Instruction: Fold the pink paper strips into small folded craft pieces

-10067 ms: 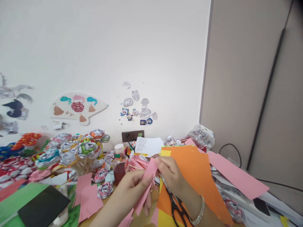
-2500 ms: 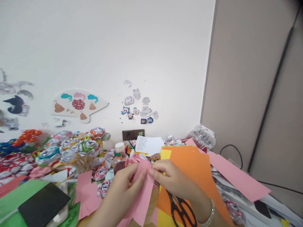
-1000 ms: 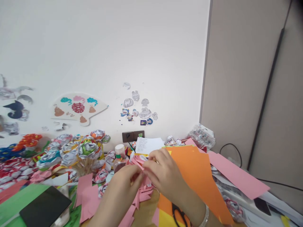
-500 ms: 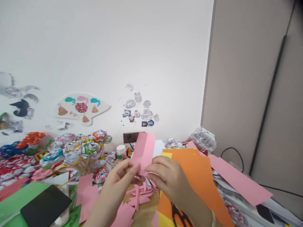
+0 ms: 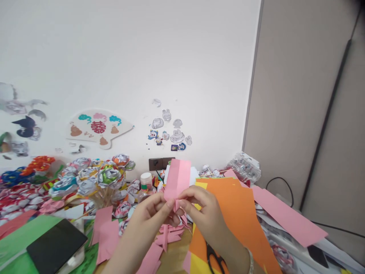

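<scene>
A wooden table [image 5: 175, 255] runs up against a white wall [image 5: 182, 49], with a grey cabinet [image 5: 296, 95] on the right. A fan-shaped cutout [image 5: 98, 129] and small stickers [image 5: 177, 136] are on the wall, above a dark socket [image 5: 155, 164]. The table is crowded: paper flowers [image 5: 108, 177] at the back left, a bottle [image 5: 146, 182] with a white cap beside them, a black slab [image 5: 57, 245] over green sheets [image 5: 28, 236], and pink pieces [image 5: 108, 236] near it. To the right lie orange sheets [image 5: 234, 205] with yellow paper [image 5: 196, 262] under them, black scissors [image 5: 212, 257] partly hidden by the right forearm, and a long pink sheet [image 5: 288, 215].

The pink strip [image 5: 179, 177] is above the middle of the table, upright and creased lengthwise. The left hand [image 5: 155, 213] has thumb and fingers clamped on its lower left; the right hand [image 5: 199, 203] pinches its lower right between thumb and finger. A heap of folded pink scraps [image 5: 171, 236] lies below.

About two and a half seconds ago a strip hung down below the hands; now one stands above them. Half a second ago the right fingers lay along the strip's side; now they meet the left thumb at its bottom edge.
</scene>
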{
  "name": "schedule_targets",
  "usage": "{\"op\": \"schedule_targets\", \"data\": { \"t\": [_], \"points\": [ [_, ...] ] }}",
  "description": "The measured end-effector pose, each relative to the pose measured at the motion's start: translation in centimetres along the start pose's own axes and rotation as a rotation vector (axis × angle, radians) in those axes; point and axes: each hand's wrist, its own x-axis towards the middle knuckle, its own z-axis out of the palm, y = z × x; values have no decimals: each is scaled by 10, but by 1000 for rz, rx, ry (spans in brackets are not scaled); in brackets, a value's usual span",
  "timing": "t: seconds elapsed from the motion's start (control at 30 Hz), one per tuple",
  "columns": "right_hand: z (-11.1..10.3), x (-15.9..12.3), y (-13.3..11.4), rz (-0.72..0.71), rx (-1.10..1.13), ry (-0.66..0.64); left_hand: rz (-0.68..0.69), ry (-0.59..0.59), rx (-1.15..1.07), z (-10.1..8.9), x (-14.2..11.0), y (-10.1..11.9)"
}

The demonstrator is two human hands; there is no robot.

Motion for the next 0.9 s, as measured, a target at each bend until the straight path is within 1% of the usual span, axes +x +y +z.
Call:
{"op": "schedule_targets", "data": {
  "t": [0.17, 0.23, 0.33, 0.47, 0.6, 0.73, 0.9],
  "points": [
    [3, -1, 2, 41, 11, 8, -46, -6, 0, 1, 4, -2],
    [4, -3, 3, 49, -22, 6, -64, -11, -22, 2, 4, -2],
    [6, -4, 5, 24, -117, 27, -70, -8, -32, 3, 2, -3],
    [8, -5, 7, -39, -222, 62, -65, -10, 63, 6, -1, -2],
    [11, -7, 10, -70, -239, 64, -4, 8, 160, 7, 0, -2],
    [14, -9, 16, 4, -193, 59, 56, 28, 293, 7, 1, -3],
    [15, -10, 19, 61, -134, 89, 28, -27, 291, 8, 3, -6]
  ]
}}
